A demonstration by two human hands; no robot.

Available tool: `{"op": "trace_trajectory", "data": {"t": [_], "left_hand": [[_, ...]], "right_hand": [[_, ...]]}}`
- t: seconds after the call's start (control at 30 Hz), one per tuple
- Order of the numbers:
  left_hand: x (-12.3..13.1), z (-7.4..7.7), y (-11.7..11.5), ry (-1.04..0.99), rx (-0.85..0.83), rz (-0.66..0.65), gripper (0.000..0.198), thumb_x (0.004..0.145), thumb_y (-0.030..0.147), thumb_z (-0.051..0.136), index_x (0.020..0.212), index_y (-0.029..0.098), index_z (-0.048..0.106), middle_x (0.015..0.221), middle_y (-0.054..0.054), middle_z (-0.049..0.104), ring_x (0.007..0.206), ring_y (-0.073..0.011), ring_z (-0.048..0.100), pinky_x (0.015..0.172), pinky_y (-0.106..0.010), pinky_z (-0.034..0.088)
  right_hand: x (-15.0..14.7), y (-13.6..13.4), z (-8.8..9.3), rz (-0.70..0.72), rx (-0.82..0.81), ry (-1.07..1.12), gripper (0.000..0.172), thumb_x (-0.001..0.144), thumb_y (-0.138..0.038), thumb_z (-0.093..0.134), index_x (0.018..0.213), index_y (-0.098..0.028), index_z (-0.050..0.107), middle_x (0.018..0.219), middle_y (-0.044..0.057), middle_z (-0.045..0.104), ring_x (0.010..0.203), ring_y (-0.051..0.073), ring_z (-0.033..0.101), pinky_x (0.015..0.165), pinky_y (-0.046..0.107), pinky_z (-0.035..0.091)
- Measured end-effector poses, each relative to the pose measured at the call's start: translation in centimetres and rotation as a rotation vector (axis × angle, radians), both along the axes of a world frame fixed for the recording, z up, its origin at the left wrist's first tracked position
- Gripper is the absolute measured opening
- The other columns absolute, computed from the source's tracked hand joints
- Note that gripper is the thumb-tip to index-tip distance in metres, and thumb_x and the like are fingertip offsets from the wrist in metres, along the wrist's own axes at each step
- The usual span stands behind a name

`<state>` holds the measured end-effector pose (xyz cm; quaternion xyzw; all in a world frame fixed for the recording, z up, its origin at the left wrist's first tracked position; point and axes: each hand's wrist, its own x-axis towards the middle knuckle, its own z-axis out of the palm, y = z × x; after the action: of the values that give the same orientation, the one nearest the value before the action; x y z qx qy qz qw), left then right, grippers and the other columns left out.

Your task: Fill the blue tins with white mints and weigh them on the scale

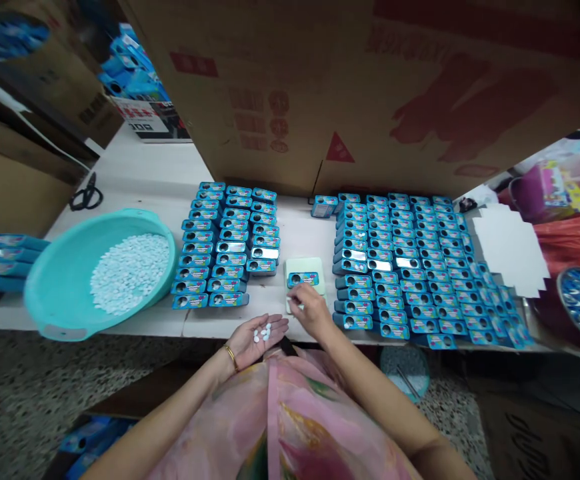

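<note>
Blue tins, left block: small blue tins [227, 247] lie in three tidy columns on the surface [300, 233], windows up, packed edge to edge so they stay sorted.
Blue tins, right block: a larger field of the same tins [410, 267] spreads to the right in overlapping rows, its near edge fanning out loosely.
Centre gap: between the two blocks a pale green pad [315, 269] carries one single tin [303, 279], set apart from the rest and just beyond the hands.
Left hand: the left hand [260, 337] is turned palm up and cupped wide, a small heap of white tablets [263, 332] resting in the hollow; the cupping keeps them from rolling off. A gold bangle sits at the wrist.
Right hand: the right hand [310, 307] hovers just below the single tin, fingertips pinched narrow on something small and white, most likely a tablet, though it is too small to be sure.
Supply: a teal basin [60, 300] at the left edge of the surface holds a mound of white tablets, within reach of the left arm.
Around: black scissors [87, 195] lie far left; a big cardboard box [370, 87] stands behind the tins; white cardboard sheets [513, 250] lie at the right.
</note>
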<state>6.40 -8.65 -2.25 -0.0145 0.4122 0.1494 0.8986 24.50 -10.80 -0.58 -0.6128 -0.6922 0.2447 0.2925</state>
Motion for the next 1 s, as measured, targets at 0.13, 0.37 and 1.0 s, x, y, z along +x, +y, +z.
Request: {"op": "trace_trajectory", "data": {"t": [0.13, 0.37, 1.0], "left_hand": [[-0.1, 0.0, 0.1, 0.002, 0.016, -0.018, 0.03, 0.076, 0.021, 0.05, 0.1, 0.002, 0.054, 0.107, -0.021, 0.057, 0.103, -0.0256, 0.052, 0.088, -0.033, 0.042], [-0.3, 0.1, 0.2, 0.03, 0.041, -0.032, 0.029, 0.077, 0.022, 0.049, 0.099, 0.004, 0.055, 0.107, -0.019, 0.057, 0.102, -0.0239, 0.052, 0.086, -0.032, 0.043], [-1.1, -10.2, 1.2, 0.921, 0.67, -0.401, 0.031, 0.08, 0.035, 0.046, 0.103, 0.014, 0.051, 0.1, -0.006, 0.054, 0.084, -0.0155, 0.054, 0.072, -0.035, 0.046]], "right_hand": [[2.5, 2.5, -0.5, -0.086, 0.016, 0.01, 0.017, 0.08, -0.015, 0.042, 0.092, -0.017, 0.055, 0.086, 0.006, 0.054, 0.083, 0.015, 0.05, 0.075, 0.026, 0.041], [1.6, -0.1, -0.6, -0.095, -0.014, -0.018, 0.028, 0.085, -0.016, 0.034, 0.104, -0.016, 0.054, 0.101, 0.011, 0.053, 0.097, 0.019, 0.046, 0.086, 0.033, 0.037], [-0.6, -8.3, -5.8, 0.001, -0.485, 0.069, 0.021, 0.078, -0.016, 0.048, 0.091, -0.021, 0.064, 0.086, 0.004, 0.063, 0.079, 0.014, 0.058, 0.073, 0.023, 0.043]]}}
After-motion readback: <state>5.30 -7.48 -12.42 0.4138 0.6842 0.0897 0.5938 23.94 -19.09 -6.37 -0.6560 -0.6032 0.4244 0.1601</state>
